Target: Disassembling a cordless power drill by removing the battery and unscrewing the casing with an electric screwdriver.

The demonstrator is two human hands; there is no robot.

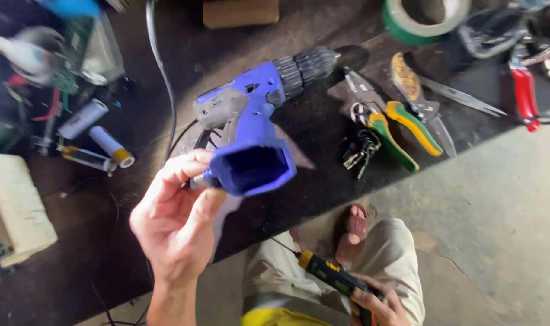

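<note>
My left hand [177,218] holds up a blue and grey cordless drill [254,115] by the lower edge of its handle. The drill's open, empty battery bay faces me and its black chuck points up and to the right. My right hand [377,305] is low at the bottom edge, closed around a black and yellow screwdriver [330,276] whose thin tip points up and left over my knee.
On the dark mat lie green-and-yellow-handled pliers [388,124], a bunch of keys [361,150], snips [429,96], red-handled pliers [524,90], a green tape roll [423,18], several cylindrical battery cells [97,136], a black cable [163,66] and a white block [15,205].
</note>
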